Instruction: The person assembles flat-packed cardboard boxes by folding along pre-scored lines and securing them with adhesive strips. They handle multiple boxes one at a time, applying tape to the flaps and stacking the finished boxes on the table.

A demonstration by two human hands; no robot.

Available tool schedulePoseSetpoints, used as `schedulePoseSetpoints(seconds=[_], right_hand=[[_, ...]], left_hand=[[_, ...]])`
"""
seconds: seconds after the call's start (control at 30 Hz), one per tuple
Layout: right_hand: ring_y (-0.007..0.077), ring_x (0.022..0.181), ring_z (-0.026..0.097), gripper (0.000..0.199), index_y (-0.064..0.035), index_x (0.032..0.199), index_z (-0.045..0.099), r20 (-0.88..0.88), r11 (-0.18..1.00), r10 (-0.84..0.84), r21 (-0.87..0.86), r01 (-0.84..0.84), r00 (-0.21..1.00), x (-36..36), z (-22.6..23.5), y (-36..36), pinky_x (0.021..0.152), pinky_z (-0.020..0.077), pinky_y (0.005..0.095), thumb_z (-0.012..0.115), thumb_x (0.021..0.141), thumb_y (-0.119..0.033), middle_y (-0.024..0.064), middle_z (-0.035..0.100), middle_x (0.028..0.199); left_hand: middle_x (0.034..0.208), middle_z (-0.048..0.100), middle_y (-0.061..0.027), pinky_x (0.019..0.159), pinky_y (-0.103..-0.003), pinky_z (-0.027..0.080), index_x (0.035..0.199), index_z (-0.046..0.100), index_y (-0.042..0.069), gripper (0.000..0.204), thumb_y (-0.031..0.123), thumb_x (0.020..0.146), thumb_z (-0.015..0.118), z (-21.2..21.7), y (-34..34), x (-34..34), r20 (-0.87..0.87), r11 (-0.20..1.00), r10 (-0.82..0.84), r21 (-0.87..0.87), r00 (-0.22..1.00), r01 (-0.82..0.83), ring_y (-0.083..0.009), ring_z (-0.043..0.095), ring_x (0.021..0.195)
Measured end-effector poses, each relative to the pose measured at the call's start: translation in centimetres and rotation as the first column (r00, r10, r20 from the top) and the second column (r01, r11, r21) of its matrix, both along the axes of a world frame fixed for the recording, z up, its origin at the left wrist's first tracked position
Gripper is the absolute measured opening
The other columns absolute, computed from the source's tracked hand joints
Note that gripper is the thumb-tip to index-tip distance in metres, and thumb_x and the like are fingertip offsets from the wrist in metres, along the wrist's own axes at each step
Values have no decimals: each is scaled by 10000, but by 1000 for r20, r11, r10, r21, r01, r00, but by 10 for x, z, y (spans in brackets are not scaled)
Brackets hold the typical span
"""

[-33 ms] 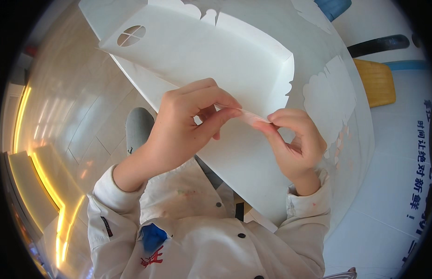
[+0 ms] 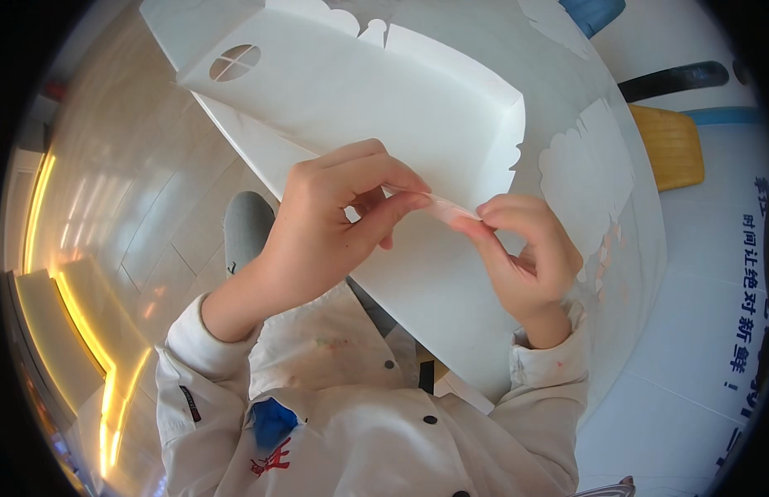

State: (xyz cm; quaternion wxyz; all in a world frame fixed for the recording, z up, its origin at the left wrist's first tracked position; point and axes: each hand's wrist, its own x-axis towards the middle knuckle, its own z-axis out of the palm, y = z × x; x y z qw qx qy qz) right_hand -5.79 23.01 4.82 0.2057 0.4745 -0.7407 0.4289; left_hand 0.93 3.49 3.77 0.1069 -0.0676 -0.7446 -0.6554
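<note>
Between my two hands stretches a thin, pale, see-through strip [image 2: 452, 209]. My left hand [image 2: 339, 195] pinches its left end between thumb and fingertips. At the other end, the thumb and forefinger of my right hand [image 2: 534, 244] are closed on it. What the strip is made of cannot be made out. Just beyond the hands lies a white cardboard box [image 2: 376, 108] with low folded walls, scalloped edges and a round window cutout [image 2: 234, 64] in its left part. My hands hide some of its near side.
White scalloped card cutouts [image 2: 587, 174] lie on the pale marbled table [image 2: 451, 311] at right, with small pinkish scraps [image 2: 602, 267] beside them. A yellow chair [image 2: 668, 147] and a blue one [image 2: 594, 13] stand past the table. Tiled floor [image 2: 165, 207] is at left.
</note>
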Motion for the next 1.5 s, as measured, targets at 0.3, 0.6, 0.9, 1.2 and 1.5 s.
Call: schedulePoseSetpoints(seconds=[0.3,0.6,0.9,1.2,1.5], right_hand=[[202,590,561,233,20,816,574,27,959,97,263,-101,995,0,12,8,496,455,295,792,737,37,87,586,755],[187,629,578,171,-15,906,642,279,952,9,293,-94,960,-6,0,10,535,453,311,761,784,8,63,594,814],[180,654,578,93,0,860,660,321,963,-28,262,-60,947,-12,-7,9,563,459,303,710,807,58,51,580,814],[144,721,608,87,20,856,662,483,974,-12,203,-99,875,-30,-5,17,622,498,266,669,824,100,60,616,842],[164,767,625,128,-2,939,677,418,943,-176,330,31,891,-31,0,15,643,500,259,632,852,81,48,658,945]], left_hand=[[838,589,-75,539,-232,523,939,693,-41,120,-114,866,633,-6,0,-2,-84,991,-66,-121,994,56,-134,631,605],[826,596,-78,533,-241,506,987,705,-25,182,-125,869,610,-11,-1,4,-39,981,-108,-165,993,100,-138,624,601],[1086,637,-124,536,-275,485,1116,679,4,301,-104,842,619,-13,5,18,-263,962,150,-185,953,-202,-143,623,707],[1258,610,-109,506,-211,429,1077,698,33,298,-102,817,643,-22,-30,30,-237,742,488,-395,840,-542,-83,555,633],[942,688,-76,490,-234,413,956,694,0,142,-84,848,657,-35,-29,33,-216,802,475,-293,853,-521,-103,556,601]])
